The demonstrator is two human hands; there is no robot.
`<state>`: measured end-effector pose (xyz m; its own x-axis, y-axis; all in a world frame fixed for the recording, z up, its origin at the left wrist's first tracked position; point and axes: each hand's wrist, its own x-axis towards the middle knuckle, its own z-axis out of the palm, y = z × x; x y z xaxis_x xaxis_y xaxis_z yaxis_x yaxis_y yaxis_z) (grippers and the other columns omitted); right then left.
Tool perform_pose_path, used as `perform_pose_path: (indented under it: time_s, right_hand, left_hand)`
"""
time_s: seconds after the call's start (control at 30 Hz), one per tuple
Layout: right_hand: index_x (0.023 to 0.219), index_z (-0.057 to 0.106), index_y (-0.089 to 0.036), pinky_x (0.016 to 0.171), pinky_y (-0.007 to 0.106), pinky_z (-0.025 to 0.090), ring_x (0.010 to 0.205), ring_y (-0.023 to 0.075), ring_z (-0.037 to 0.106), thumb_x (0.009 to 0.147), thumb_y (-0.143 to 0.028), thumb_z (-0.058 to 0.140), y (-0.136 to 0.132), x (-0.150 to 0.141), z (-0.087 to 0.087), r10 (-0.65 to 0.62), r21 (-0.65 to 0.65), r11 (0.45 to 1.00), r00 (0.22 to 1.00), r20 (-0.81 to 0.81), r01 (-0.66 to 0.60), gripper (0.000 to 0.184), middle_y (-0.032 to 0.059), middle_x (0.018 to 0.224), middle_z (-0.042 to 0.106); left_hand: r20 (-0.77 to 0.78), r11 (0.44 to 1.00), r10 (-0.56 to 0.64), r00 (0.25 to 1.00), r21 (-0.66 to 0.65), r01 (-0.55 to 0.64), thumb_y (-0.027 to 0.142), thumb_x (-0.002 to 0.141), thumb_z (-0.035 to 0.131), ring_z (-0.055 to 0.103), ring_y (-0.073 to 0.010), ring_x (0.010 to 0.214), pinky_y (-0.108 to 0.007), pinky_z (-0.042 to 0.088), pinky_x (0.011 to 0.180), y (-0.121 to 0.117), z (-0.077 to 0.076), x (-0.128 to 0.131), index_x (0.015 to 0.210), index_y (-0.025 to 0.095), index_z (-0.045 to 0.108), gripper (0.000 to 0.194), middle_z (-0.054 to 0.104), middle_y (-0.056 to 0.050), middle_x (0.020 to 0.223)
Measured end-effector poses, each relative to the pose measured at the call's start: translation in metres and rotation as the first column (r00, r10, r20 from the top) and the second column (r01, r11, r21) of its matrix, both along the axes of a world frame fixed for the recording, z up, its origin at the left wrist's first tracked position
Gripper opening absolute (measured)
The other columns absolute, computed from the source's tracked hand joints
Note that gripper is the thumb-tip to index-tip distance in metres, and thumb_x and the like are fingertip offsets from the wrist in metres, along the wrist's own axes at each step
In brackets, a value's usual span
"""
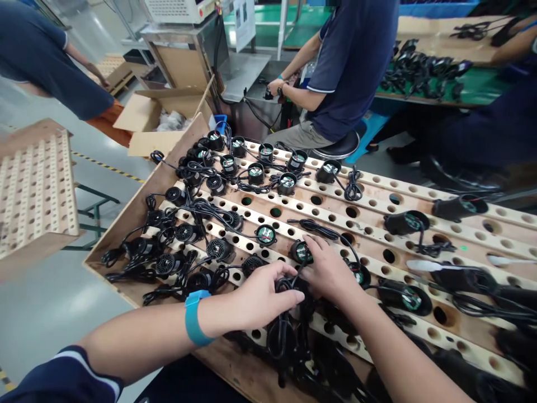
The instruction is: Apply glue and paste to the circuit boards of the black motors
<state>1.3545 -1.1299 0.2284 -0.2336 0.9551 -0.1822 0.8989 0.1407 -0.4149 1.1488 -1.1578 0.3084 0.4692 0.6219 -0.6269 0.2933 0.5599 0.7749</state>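
My left hand [264, 294], with a blue band on its wrist, curls its thumb and fingers around a bundled black cable [282, 336]. My right hand [329, 268] is beside it, its fingers bent over the rim of a black round housing [300, 252] with a green circuit board inside. The thumb side of that hand is close to the cable, and its grip is partly hidden. Another open housing [265, 235] sits upright in the wooden rack [369, 230], just beyond my hands.
More black housings [255, 173] and coiled cables [353, 184] fill the rack's left and far rows. Several housings [406, 296] lie tilted at right. A raised wooden side wall [138, 218] edges the rack. A seated co-worker [356, 67] works beyond, near an open cardboard box [146, 134].
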Motion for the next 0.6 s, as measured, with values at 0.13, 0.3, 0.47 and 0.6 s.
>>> perform_pose_path:
  time_s: [0.13, 0.3, 0.47, 0.6]
  right_hand:
    - [0.137, 0.053, -0.017, 0.099, 0.038, 0.045, 0.119, 0.0274, 0.056, 0.07, -0.001, 0.053, 0.019, 0.015, 0.003, 0.193, -0.028, 0.981, 0.98, -0.042, -0.194, 0.068, 0.0127, 0.13, 0.058]
    - [0.116, 0.06, -0.016, 0.09, 0.032, 0.047, 0.106, 0.0254, 0.062, 0.072, -0.009, 0.062, 0.027, 0.018, 0.009, 0.192, -0.078, 0.977, 0.98, -0.058, -0.196, 0.044, 0.0108, 0.115, 0.065]
    - [0.098, 0.057, -0.015, 0.083, 0.035, 0.049, 0.096, 0.0292, 0.064, 0.077, -0.033, 0.069, 0.012, 0.005, 0.009, -0.057, -0.061, 0.996, 0.992, 0.114, 0.064, 0.03, 0.0141, 0.098, 0.066]
    - [0.095, 0.056, -0.014, 0.077, 0.036, 0.049, 0.093, 0.0321, 0.066, 0.083, -0.051, 0.066, -0.001, -0.012, 0.009, -0.259, -0.033, 0.96, 0.929, 0.263, 0.277, 0.04, 0.0169, 0.092, 0.067]
  left_hand:
    - [-0.01, 0.995, 0.086, 0.996, -0.044, -0.086, 0.035, 0.086, 0.067, 0.056, -0.012, 0.056, -0.024, 0.043, 0.054, 0.0, -0.001, -0.002, 0.125, 0.02, 0.054, 0.044, 0.067, -0.001, 0.075]
    - [0.032, 0.988, 0.138, 0.99, -0.067, -0.136, 0.032, 0.084, 0.068, 0.053, -0.011, 0.059, -0.024, 0.043, 0.057, -0.009, 0.002, 0.002, 0.126, 0.019, 0.054, 0.046, 0.062, 0.001, 0.077]
    - [-0.001, 0.987, 0.11, 0.994, 0.116, -0.109, 0.028, 0.084, 0.066, 0.044, -0.0099, 0.059, -0.023, 0.037, 0.056, -0.005, 0.012, -0.003, 0.123, 0.019, 0.056, 0.041, 0.053, 0.005, 0.071]
    - [-0.203, 0.942, 0.049, 0.978, 0.335, 0.022, 0.029, 0.084, 0.064, 0.049, -0.0123, 0.061, -0.025, 0.039, 0.058, 0.018, 0.02, -0.014, 0.116, 0.019, 0.062, 0.033, 0.058, 0.003, 0.072]
